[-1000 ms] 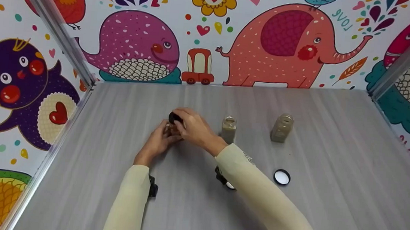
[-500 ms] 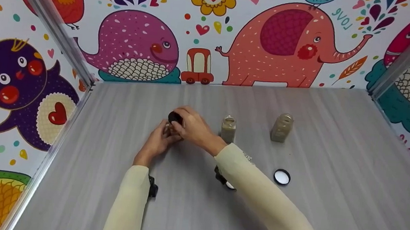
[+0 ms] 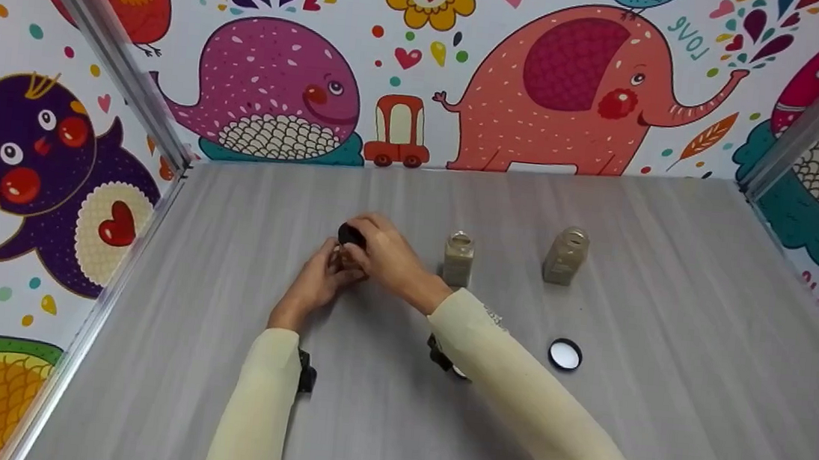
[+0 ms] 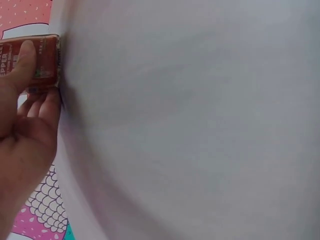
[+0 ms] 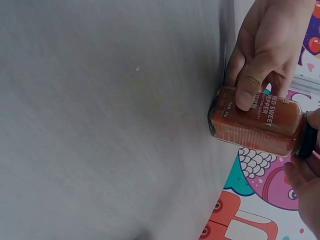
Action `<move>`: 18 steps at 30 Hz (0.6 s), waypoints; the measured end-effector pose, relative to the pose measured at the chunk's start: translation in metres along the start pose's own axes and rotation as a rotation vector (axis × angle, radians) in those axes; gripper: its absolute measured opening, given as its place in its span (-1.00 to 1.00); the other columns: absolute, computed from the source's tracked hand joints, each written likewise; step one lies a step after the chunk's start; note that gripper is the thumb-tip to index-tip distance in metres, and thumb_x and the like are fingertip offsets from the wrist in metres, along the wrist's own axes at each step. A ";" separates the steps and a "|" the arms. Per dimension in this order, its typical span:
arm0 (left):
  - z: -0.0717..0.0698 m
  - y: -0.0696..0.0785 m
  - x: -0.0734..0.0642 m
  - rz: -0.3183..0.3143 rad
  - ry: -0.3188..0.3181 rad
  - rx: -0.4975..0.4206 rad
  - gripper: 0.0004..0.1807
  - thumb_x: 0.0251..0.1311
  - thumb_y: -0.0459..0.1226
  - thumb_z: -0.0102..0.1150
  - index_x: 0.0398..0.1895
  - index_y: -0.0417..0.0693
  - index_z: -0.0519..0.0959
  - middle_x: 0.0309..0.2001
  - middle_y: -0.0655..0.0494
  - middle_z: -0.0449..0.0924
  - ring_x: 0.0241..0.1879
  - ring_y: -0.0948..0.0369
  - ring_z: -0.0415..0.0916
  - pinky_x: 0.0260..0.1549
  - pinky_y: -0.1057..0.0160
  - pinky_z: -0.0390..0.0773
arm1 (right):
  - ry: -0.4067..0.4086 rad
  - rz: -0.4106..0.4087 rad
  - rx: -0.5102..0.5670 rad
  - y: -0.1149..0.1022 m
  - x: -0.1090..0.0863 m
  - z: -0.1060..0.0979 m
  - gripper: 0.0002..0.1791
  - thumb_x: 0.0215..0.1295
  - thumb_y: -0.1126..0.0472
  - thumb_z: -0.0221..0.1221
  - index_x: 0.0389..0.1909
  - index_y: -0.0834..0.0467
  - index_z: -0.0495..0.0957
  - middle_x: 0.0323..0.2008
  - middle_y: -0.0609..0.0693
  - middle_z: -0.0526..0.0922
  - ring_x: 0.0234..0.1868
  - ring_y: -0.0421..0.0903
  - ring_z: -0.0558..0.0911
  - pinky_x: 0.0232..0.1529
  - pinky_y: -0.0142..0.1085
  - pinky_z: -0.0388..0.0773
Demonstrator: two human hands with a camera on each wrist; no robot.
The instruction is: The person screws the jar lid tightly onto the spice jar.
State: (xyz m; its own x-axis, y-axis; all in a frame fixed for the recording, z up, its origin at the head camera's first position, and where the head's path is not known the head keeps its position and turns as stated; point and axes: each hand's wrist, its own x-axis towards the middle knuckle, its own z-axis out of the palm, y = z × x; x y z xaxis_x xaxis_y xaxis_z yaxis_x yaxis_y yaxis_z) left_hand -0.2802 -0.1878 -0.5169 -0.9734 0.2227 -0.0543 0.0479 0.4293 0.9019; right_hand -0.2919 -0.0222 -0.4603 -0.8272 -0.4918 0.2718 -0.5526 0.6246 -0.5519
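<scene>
My left hand [image 3: 316,281] grips a glass spice jar [image 5: 257,122] of red powder, its label reading red sweet pepper. In the left wrist view the thumb lies across the label of the jar [image 4: 45,62]. The right hand [image 3: 392,258] pinches the black lid [image 3: 351,236] at the jar's mouth; in the right wrist view the lid [image 5: 306,137] sits on the neck, and I cannot tell how tightly. The jar stands on the table, mostly hidden by the hands in the head view.
Two lidless glass jars stand to the right, a nearer jar [image 3: 458,259] and a farther jar [image 3: 566,256], both with greyish-brown contents. A black-rimmed lid [image 3: 565,355] lies white side up. Another lid [image 3: 459,373] is mostly hidden under the right forearm. A patterned wall [image 3: 411,57] bounds the table [image 3: 183,313].
The hands stay at the jar and lid with barely any visible movement. The head view shifts slightly.
</scene>
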 end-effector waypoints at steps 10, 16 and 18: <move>-0.001 -0.001 -0.002 0.000 0.000 -0.016 -0.25 0.42 -0.34 0.10 0.58 -0.15 0.02 0.45 -0.18 0.32 0.42 0.00 0.36 0.36 0.00 0.41 | -0.047 -0.035 0.026 0.003 0.005 -0.006 -0.56 0.44 0.18 0.20 0.27 0.25 0.50 0.28 0.16 0.52 0.31 0.04 0.53 0.34 -0.14 0.48; 0.001 -0.001 -0.001 -0.003 0.018 -0.009 -0.29 0.40 -0.30 0.14 0.55 -0.10 0.11 0.39 -0.13 0.42 0.35 0.02 0.45 0.32 0.01 0.45 | -0.077 0.009 0.037 0.000 0.008 -0.009 -0.58 0.42 0.18 0.22 0.24 0.22 0.53 0.21 0.14 0.56 0.23 0.01 0.58 0.30 -0.16 0.52; 0.001 0.000 -0.001 0.001 0.021 -0.019 -0.32 0.41 -0.32 0.13 0.53 -0.09 0.14 0.37 -0.14 0.44 0.34 0.01 0.46 0.31 0.01 0.46 | -0.076 0.034 0.039 -0.001 0.008 -0.010 -0.58 0.42 0.17 0.23 0.23 0.20 0.54 0.20 0.12 0.57 0.20 0.00 0.59 0.28 -0.17 0.53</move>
State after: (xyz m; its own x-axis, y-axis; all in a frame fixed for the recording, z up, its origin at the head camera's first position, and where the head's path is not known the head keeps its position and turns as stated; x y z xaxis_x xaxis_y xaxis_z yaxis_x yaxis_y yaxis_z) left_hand -0.2788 -0.1871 -0.5176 -0.9779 0.2044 -0.0447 0.0447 0.4127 0.9097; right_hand -0.2991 -0.0206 -0.4500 -0.8345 -0.5163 0.1925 -0.5187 0.6183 -0.5905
